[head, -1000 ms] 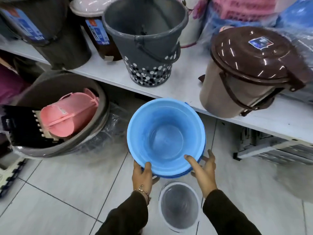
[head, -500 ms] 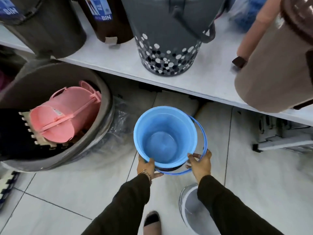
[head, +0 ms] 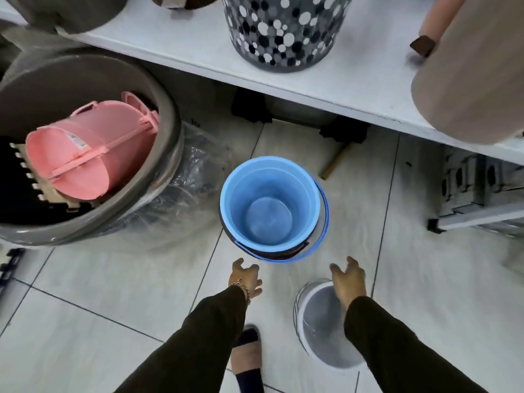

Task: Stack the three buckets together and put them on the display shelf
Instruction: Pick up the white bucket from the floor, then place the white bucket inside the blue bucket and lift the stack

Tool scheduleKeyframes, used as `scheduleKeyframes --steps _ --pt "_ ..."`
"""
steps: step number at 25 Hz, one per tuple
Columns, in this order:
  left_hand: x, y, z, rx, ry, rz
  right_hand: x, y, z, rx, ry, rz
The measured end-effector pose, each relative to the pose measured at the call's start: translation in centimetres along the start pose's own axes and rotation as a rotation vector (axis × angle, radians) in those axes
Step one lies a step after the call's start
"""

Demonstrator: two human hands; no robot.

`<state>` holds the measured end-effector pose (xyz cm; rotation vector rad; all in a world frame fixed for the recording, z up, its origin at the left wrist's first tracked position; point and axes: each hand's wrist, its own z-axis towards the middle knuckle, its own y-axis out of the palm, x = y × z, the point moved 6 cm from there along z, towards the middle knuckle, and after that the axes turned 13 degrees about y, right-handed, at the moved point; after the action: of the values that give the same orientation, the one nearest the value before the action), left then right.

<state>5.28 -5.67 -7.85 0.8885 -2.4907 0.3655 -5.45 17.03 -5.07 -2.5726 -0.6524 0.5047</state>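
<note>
A light blue bucket [head: 269, 202] stands upright on the tiled floor, nested in a darker bucket whose rim [head: 286, 252] shows just under it; a blue handle hangs at its right side. A white-rimmed grey bucket [head: 320, 327] stands on the floor nearer to me, to the right. My left hand [head: 245, 277] hovers open just short of the blue bucket, touching nothing. My right hand [head: 348, 279] is open too, above the grey bucket's far rim. The white display shelf [head: 354, 80] runs across the top.
On the shelf stand a spotted grey bucket [head: 283, 32] and a beige bin [head: 470, 80]. A big grey tub [head: 158, 180] at the left holds a pink bin [head: 93, 157]. Clear plastic wrap [head: 184, 191] lies beside the tub. My slippered foot [head: 246, 353] is below the hands.
The blue bucket went down from my hands onto the floor, into the darker bucket. Both hands let go and pulled back toward me.
</note>
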Motion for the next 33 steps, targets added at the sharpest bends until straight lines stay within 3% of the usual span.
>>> scheduleKeyframes --steps 3,7,10,14,17,24,29,33 --pt "-7.4 2.4 -0.9 -0.132 -0.081 0.235 7.9 -4.6 3.6 0.153 0.066 -0.218" --pt "-18.7 6.2 -1.7 -0.273 -0.138 0.461 17.9 -4.8 7.5 0.003 0.181 -0.207" --pt "-24.7 9.0 -2.4 -0.242 -0.070 0.290 21.4 -3.0 8.8 -0.105 0.157 -0.075" --pt "-26.7 10.8 -4.6 -0.079 -0.060 0.025 22.0 -4.0 8.1 -0.091 0.075 0.125" --pt "-24.0 11.6 -7.4 -0.053 -0.024 -0.193 20.5 -7.6 5.3 -0.076 -0.010 0.242" --pt "-8.1 11.2 -16.7 0.051 0.414 -0.347 7.0 -15.4 -6.1 -0.018 -0.423 0.222" --pt "3.7 5.1 -17.6 0.122 0.564 -0.480 -4.5 -11.6 -11.5 -0.377 -0.474 0.285" --pt "8.1 0.4 -12.7 0.137 0.565 -0.471 -10.2 -5.1 -10.9 -0.378 -0.420 0.318"
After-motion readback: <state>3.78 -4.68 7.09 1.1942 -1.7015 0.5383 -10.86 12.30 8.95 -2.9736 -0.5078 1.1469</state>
